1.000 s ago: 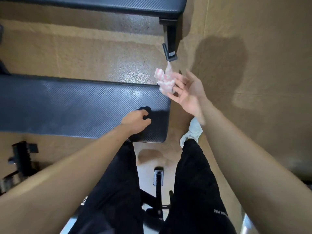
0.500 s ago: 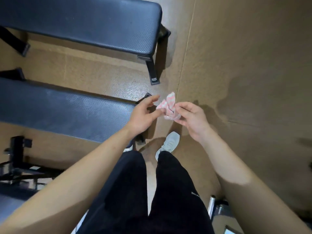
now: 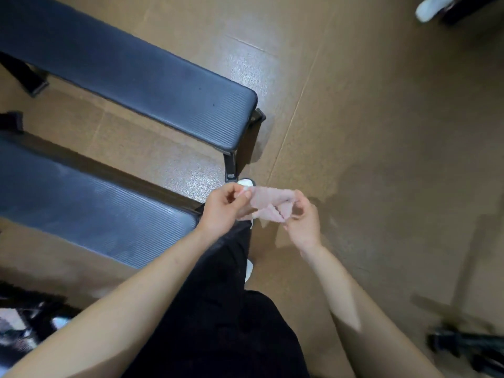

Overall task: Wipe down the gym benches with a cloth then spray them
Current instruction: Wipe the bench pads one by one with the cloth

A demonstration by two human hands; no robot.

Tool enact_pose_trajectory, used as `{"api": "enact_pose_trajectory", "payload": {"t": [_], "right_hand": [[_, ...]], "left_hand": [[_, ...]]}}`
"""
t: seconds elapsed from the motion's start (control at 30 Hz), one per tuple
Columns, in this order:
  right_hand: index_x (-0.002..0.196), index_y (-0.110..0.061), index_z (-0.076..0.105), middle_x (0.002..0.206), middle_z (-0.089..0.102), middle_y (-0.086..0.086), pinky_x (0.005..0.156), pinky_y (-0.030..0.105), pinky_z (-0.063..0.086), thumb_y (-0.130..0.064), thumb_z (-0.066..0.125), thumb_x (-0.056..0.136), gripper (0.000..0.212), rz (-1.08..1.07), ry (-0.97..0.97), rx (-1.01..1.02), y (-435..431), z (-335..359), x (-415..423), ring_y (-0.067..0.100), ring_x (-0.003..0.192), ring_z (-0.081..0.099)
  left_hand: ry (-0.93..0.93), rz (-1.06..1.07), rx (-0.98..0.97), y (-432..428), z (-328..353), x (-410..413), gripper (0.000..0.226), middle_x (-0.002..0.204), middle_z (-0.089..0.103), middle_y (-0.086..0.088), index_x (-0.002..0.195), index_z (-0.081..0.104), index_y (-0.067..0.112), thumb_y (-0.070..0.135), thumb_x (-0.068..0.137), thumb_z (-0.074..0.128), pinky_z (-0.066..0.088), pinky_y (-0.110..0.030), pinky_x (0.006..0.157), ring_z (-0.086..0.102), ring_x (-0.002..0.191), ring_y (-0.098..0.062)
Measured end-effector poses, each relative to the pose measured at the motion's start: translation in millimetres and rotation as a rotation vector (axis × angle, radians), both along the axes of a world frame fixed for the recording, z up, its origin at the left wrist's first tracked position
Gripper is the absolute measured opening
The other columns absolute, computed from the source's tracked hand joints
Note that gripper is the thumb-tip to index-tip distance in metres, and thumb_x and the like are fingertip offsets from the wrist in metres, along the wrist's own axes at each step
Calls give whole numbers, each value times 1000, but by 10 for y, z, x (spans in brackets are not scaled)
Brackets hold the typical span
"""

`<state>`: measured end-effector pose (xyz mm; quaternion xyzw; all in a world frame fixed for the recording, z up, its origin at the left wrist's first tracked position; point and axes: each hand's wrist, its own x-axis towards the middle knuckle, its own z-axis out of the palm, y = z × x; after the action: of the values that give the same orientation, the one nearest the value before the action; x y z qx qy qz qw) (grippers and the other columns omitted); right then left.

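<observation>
A small pink-and-white cloth (image 3: 268,204) is stretched in the air between my two hands, over the floor past the bench ends. My left hand (image 3: 222,211) pinches its left edge and my right hand (image 3: 301,222) pinches its right edge. Two black padded gym benches lie side by side to the left: the near bench (image 3: 90,205) ends just under my left wrist, and the far bench (image 3: 141,77) ends further up. No spray bottle is in view.
Brown gym floor (image 3: 381,132) spreads out to the right. A metal leg (image 3: 230,165) of the far bench stands just above my hands. Another person's white shoe (image 3: 433,6) shows at the top right. Dark equipment (image 3: 469,347) sits at the bottom right and more at the bottom left.
My left hand left the near bench and joined the right hand on the cloth. The bunched cloth is now pulled open between both hands. The view swung right, past the bench ends.
</observation>
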<state>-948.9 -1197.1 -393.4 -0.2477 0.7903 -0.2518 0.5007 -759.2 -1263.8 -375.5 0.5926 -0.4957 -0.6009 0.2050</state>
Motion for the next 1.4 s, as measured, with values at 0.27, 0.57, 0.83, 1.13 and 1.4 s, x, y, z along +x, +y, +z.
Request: {"api": "enact_pose_trajectory", "payload": {"t": [0.27, 0.57, 0.83, 1.13, 1.4], "right_hand": [[136, -30, 62, 144, 38, -10, 111, 38, 45, -11, 75, 89, 52, 511, -32, -92, -1637, 189, 1, 15, 131, 47], [131, -30, 65, 129, 53, -4, 108, 45, 41, -28, 80, 81, 52, 1126, 114, -257, -3338, -11, 120, 24, 121, 53], [96, -22, 75, 114, 62, -8, 96, 42, 43, -30, 81, 84, 16, 1609, 224, -265, -4474, -441, 448, 26, 108, 45], [99, -17, 71, 88, 59, 2, 73, 34, 47, -26, 65, 95, 11, 1943, 330, -238, -5468, -1178, 521, 30, 90, 61], [85, -17, 64, 69, 64, 2, 57, 31, 34, -29, 60, 96, 16, 1990, 426, -436, -5933, -1356, 300, 29, 64, 61]], "left_hand": [[57, -101, -36, -1237, 36, -74, 9, 90, 74, -3, 99, 75, 19, 26, 99, 69, 53, -35, 79, 69, 85, -23], [180, 39, -26, -2256, 61, 225, 9, 93, 71, -2, 103, 75, 7, 8, 98, 68, 51, -19, 80, 63, 83, -1], [81, 350, -33, -2658, -285, 397, 10, 98, 72, -17, 104, 74, 2, 7, 98, 67, 46, -17, 78, 61, 85, -6], [-231, 852, 70, -2883, -843, 283, 11, 90, 73, 3, 94, 72, 18, 17, 102, 64, 50, -19, 77, 66, 82, -1], [-473, 1075, 110, -2958, -1315, -305, 12, 97, 71, 3, 94, 74, 17, 26, 98, 68, 52, -38, 87, 67, 95, -20]]}}
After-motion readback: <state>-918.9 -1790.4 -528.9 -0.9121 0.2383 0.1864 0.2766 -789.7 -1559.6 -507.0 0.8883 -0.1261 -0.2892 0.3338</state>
